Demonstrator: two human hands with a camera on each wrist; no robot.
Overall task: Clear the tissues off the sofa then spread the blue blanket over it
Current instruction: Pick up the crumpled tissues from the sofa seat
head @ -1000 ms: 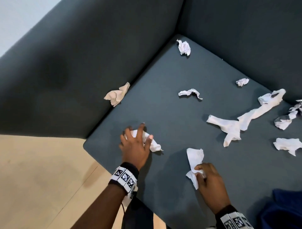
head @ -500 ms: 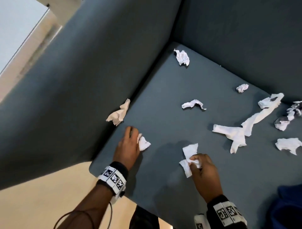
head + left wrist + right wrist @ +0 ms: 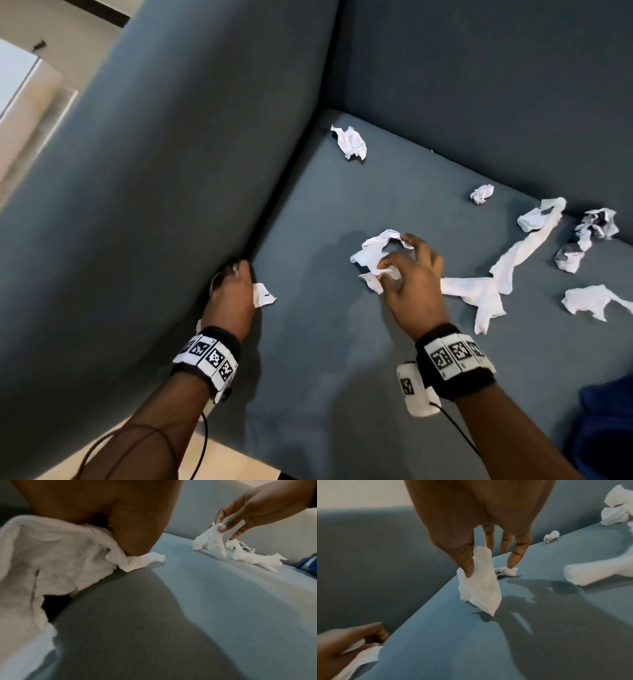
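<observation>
Gripping a crumpled white tissue, the left hand is seen curled at the seam where the dark grey-blue fabric sofa seat meets its left armrest, with a second pale scrap of tissue bunched under its fingers against the armrest. A flat white tissue sheet is pinched between thumb and forefinger of the right hand near the middle of the seat, while its other fingers are spread over a small twisted white tissue strip lying just beyond. More tissues are left scattered over the seat: a white crumpled wad in the far corner, a tiny white ball near the backrest, a long white twisted streamer to the right of the right hand, a grey-shadowed crinkled cluster farther right, and a flattened white scrap at the right edge. Part of a dark blue blanket is visible at the near right of the seat. Both wrists are wrapped in black bands bearing black-and-white square markers.
</observation>
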